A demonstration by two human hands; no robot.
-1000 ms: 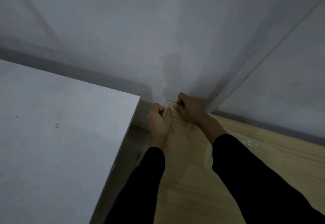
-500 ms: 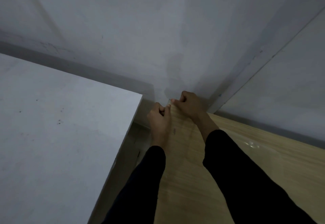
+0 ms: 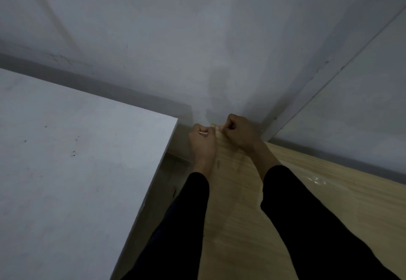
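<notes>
A light wood-grain board [image 3: 239,224] covered by a glossy clear film [image 3: 312,178] lies below me, its far corner against the grey wall. My left hand [image 3: 203,141] and my right hand [image 3: 239,132] meet at that far corner. Both have their fingers curled and pinch the pale edge of the film [image 3: 214,125] between them. What lies under the fingertips is hidden. Black sleeves cover both forearms.
A white panel [image 3: 77,169] stands close on the left, with a narrow dark gap [image 3: 173,169] between it and the board. A grey wall [image 3: 197,37] rises straight ahead, and a second pale panel [image 3: 356,108] leans at the right.
Both hands stay at the board's far corner. The left hand's fingers have curled tighter, and the pale film edge shows less between the two hands than a second ago.
</notes>
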